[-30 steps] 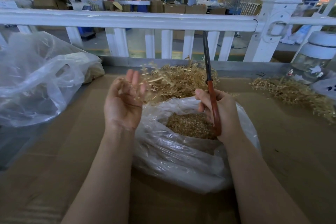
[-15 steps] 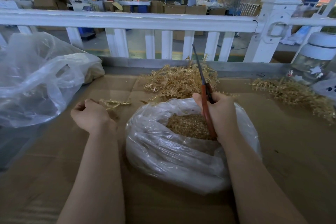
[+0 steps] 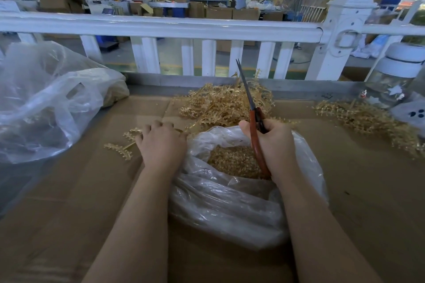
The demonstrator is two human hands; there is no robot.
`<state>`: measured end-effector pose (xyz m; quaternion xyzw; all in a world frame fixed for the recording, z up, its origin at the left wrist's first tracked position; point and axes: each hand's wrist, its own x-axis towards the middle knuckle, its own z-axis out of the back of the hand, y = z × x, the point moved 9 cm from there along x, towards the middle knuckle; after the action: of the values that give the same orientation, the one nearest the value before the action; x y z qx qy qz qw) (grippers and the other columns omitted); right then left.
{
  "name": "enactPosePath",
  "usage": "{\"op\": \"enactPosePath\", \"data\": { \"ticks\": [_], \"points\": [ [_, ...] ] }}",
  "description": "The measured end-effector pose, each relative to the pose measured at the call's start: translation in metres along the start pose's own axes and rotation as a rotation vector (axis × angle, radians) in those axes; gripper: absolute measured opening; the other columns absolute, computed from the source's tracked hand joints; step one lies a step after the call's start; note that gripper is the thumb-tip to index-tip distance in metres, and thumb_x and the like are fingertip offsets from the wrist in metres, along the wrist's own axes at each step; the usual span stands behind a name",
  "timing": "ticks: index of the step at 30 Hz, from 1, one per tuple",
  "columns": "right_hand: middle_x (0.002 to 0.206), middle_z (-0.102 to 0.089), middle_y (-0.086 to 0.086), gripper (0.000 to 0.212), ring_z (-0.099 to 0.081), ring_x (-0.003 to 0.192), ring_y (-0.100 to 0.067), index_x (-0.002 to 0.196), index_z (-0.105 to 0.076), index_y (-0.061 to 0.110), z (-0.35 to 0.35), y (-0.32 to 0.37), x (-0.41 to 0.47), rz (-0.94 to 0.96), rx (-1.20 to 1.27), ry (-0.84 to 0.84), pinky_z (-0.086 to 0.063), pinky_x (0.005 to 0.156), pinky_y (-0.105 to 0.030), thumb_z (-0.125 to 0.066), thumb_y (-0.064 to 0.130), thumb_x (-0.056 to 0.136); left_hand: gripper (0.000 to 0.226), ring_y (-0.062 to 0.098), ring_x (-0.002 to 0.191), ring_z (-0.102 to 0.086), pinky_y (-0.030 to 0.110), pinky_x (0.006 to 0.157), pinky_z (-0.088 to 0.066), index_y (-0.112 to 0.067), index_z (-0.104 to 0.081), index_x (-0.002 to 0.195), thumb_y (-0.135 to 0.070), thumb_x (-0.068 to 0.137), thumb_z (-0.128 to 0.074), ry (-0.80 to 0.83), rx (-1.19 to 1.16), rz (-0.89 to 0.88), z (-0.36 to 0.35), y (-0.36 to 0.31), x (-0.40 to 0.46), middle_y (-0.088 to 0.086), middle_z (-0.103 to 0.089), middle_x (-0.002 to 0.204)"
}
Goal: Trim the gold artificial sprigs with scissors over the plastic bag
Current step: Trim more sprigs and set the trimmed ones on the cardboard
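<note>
The left hand (image 3: 161, 145) curls onto a loose sprig (image 3: 125, 147) beside the bag (image 3: 230, 202), likely to lift it for trimming, while the right hand (image 3: 273, 145) grips the scissors (image 3: 253, 119) above the bag's mouth near the cardboard's far edge.

Both forearms bare to the hands (image 3: 162, 145), no sleeves, gloves or jewellery showing
</note>
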<state>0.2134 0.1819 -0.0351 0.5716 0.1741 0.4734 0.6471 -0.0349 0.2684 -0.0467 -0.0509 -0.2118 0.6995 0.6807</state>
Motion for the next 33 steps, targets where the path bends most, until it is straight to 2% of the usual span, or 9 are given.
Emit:
{"op": "enactPosePath", "data": {
  "ticks": [2,6,8,11,15,20,23,27,33],
  "points": [
    [0.049,-0.061,0.012,0.035,-0.055,0.046,0.001,0.064,-0.067,0.018,-0.001,-0.001,0.000,-0.014,-0.006,0.008,-0.038,0.048,-0.010,-0.078,0.043,0.085,0.036,0.034,0.127,-0.045,0.048,0.108,-0.027,-0.017,-0.066,0.121,-0.037,0.095,-0.050,0.023,0.050,0.008,-0.003,0.004,-0.001,0.011,-0.057,0.131],
    [0.048,-0.059,0.012,0.035,-0.055,0.047,0.000,0.065,-0.069,0.017,-0.002,-0.001,-0.001,-0.013,-0.032,0.019,-0.038,0.049,-0.011,-0.078,0.044,0.085,0.019,0.029,0.099,-0.063,0.041,0.096,-0.042,-0.024,-0.073,0.104,-0.028,0.092,-0.059,-0.047,-0.142,-0.051,0.009,-0.003,-0.005,0.004,-0.073,0.101],
    [0.047,-0.058,0.012,0.036,-0.054,0.046,0.000,0.065,-0.069,0.016,-0.002,0.001,-0.002,-0.003,-0.039,0.020,-0.039,0.048,-0.010,-0.078,0.044,0.085,0.025,0.030,0.101,-0.063,0.041,0.088,-0.049,-0.023,-0.067,0.115,-0.020,0.091,-0.059,-0.039,-0.224,-0.088,0.009,-0.007,-0.004,0.005,-0.069,0.112],
    [0.048,-0.060,0.012,0.034,-0.056,0.047,0.000,0.066,-0.069,0.016,-0.001,0.000,-0.001,-0.014,-0.037,0.018,-0.039,0.047,-0.009,-0.079,0.043,0.084,0.038,0.033,0.114,-0.057,0.045,0.095,-0.048,-0.026,-0.061,0.131,-0.017,0.094,-0.057,0.082,-0.234,-0.179,-0.004,-0.015,-0.001,0.009,-0.058,0.130],
    [0.046,-0.058,0.012,0.035,-0.054,0.045,0.001,0.064,-0.068,0.016,-0.003,0.001,-0.002,-0.019,-0.043,0.030,-0.038,0.046,-0.009,-0.079,0.042,0.085,0.026,0.027,0.101,-0.063,0.037,0.085,-0.051,-0.022,-0.073,0.109,-0.012,0.092,-0.057,0.059,-0.253,-0.174,-0.005,-0.014,0.000,0.004,-0.069,0.113],
    [0.044,-0.055,0.012,0.037,-0.052,0.043,0.000,0.063,-0.068,0.014,-0.003,0.002,-0.002,-0.015,-0.045,0.029,-0.038,0.045,-0.009,-0.079,0.042,0.085,0.016,0.021,0.089,-0.063,0.029,0.072,-0.043,-0.021,-0.067,0.107,-0.016,0.092,-0.063,-0.083,-0.376,-0.038,0.007,-0.001,-0.002,-0.002,-0.071,0.099],
    [0.044,-0.056,0.013,0.035,-0.053,0.042,0.000,0.060,-0.067,0.019,-0.004,0.003,-0.002,-0.014,-0.030,0.037,-0.038,0.045,-0.010,-0.079,0.041,0.085,0.012,0.011,0.082,-0.065,0.027,0.070,-0.049,-0.021,-0.066,0.105,-0.020,0.093,-0.068,-0.180,-0.769,0.001,0.023,0.004,-0.002,-0.009,-0.069,0.092],
    [0.045,-0.058,0.009,0.035,-0.052,0.041,-0.001,0.060,-0.068,0.019,-0.005,0.002,-0.002,-0.039,0.021,0.044,-0.039,0.045,-0.013,-0.079,0.041,0.085,0.011,0.013,0.080,-0.070,0.025,0.076,-0.056,-0.013,-0.066,0.099,-0.004,0.093,-0.066,-0.062,-1.379,-0.088,0.032,-0.006,-0.004,0.007,-0.069,0.094],
    [0.050,-0.059,0.002,0.035,-0.053,0.045,-0.007,0.067,-0.070,0.010,-0.004,0.000,-0.004,-0.090,0.087,0.073,-0.045,0.053,-0.026,-0.078,0.038,0.087,0.018,0.013,0.077,-0.071,0.026,0.080,-0.056,-0.014,-0.065,0.098,-0.005,0.083,-0.070,0.009,-1.778,-0.252,0.053,-0.015,-0.007,0.000,-0.072,0.078]
  ]
}}
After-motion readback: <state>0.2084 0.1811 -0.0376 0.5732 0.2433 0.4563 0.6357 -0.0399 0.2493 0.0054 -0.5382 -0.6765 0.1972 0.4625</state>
